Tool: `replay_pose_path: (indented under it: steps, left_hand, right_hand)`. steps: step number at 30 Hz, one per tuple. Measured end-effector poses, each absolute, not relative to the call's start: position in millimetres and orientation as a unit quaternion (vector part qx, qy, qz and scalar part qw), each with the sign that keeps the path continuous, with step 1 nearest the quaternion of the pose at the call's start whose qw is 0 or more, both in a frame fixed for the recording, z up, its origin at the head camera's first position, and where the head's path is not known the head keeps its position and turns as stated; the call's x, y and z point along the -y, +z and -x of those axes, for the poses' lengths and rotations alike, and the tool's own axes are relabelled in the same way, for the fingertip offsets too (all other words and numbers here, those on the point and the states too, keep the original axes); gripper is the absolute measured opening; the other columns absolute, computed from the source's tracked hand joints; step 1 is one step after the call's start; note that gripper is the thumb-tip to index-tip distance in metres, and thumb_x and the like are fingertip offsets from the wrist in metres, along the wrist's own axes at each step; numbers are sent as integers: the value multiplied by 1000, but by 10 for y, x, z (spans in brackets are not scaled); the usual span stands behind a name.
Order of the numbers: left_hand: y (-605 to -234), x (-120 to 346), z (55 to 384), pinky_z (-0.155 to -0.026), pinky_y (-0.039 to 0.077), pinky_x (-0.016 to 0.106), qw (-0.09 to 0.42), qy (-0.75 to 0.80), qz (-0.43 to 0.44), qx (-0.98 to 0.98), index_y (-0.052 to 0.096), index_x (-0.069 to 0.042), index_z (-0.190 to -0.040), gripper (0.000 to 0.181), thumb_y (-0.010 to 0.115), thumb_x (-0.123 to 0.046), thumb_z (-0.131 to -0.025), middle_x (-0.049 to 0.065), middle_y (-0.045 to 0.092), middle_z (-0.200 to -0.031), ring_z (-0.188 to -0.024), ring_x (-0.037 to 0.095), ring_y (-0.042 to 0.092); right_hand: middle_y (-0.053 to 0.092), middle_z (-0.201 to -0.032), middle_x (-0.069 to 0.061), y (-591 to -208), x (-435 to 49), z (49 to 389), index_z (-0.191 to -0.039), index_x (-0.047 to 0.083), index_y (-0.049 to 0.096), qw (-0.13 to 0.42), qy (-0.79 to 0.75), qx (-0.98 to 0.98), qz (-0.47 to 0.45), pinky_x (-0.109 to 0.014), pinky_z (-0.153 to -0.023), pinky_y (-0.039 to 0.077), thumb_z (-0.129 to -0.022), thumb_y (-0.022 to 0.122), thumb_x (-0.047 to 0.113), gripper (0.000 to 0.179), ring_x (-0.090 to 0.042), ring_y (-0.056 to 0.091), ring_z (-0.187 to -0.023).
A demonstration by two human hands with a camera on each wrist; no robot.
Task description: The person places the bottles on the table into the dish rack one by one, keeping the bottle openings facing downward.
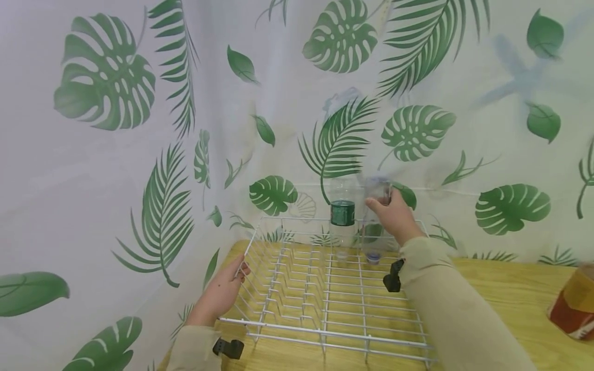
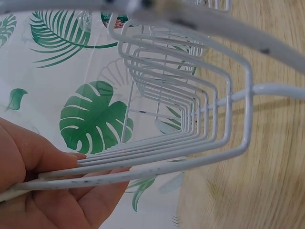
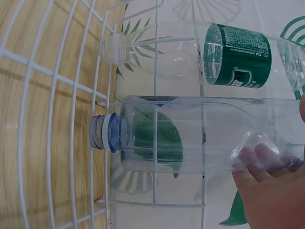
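Observation:
A white wire dish rack (image 1: 325, 330) stands on the wooden table. At its left side, my left hand (image 1: 225, 288) grips the side wires, thumb on one face and fingers behind in the left wrist view. Toward the back right, my right hand (image 1: 396, 214) holds a clear plastic bottle (image 3: 190, 136) near its base. This bottle is upside down, its blue-ringed neck low against the rack wires. Just left of it, another clear plastic bottle (image 1: 342, 237) with a green label also stands neck down along the rack's back wires.
A red and yellow container (image 1: 575, 304) sits on the wooden table (image 1: 492, 293) at the far right. Behind the rack hangs a white sheet (image 1: 287, 154) printed with green leaves, which also covers the left side.

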State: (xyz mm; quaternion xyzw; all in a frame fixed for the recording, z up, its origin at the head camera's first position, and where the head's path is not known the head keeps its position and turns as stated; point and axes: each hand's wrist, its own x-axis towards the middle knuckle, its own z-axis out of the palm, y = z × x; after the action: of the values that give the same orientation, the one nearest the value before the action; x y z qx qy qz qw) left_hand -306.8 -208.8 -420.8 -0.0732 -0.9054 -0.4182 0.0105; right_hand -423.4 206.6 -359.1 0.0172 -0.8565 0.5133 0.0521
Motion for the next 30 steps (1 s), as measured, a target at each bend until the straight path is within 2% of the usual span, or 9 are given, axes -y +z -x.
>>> replay_pose_path:
  steps: [9,20,27,30]
  left_hand:
    - [-4183,2056,3087,-108,39,57,8,-425,80,902,25,-2,-160,56,34,-4,-105,17,56,-138,-125,35,56]
    - [-4219,2015,3102,-108,40,57,6,-421,71,904,27,-1,-159,55,36,-6,-105,16,58,-136,-122,34,58]
    - [-4240,2039,3078,-108,40,58,7,-427,70,901,26,-1,-160,56,34,-4,-104,19,57,-139,-124,36,57]
    - [-4233,2068,3068,-109,39,58,6,-430,69,900,25,-2,-160,57,33,-3,-104,21,55,-142,-125,37,56]
  right_hand:
    - [34,-151,-30,-3586,-2118,4258,-159,-1,6,44,495,868,-13,-61,-107,38,-94,53,69,107,-47,36,-138]
    - [10,-161,-35,-3559,-2183,4268,-159,-4,-7,5,451,893,-7,-67,-112,28,-99,48,64,106,-54,19,-144]
    - [14,-162,-32,-3495,-2201,4206,-161,8,-13,13,484,875,-18,-66,-111,29,-99,50,61,103,-51,24,-145]
    - [14,-162,-31,-3386,-2206,4156,-161,9,-12,21,492,870,-33,-66,-112,29,-98,51,63,104,-50,23,-145]
